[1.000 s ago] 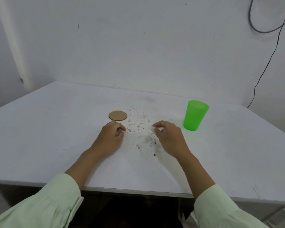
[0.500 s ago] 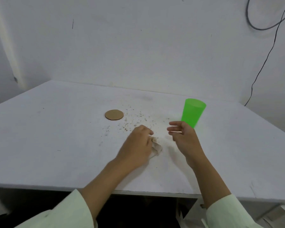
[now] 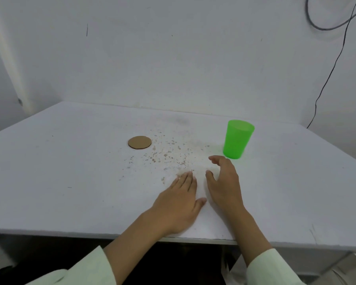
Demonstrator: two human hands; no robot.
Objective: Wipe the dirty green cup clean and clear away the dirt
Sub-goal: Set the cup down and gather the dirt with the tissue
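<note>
Green cup [image 3: 237, 139] stands upright just beyond the right hand's [image 3: 224, 186] wide, empty grip.

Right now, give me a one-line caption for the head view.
Left hand flat on white table, right hand open beside it, near scattered crumbs, upright green cup.

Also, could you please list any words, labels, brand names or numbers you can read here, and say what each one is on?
None: no text shows anywhere in this view.
green cup: plain, no print visible.
round brown disc: blank.
table and wall: only specks and marks, no writing.
</note>
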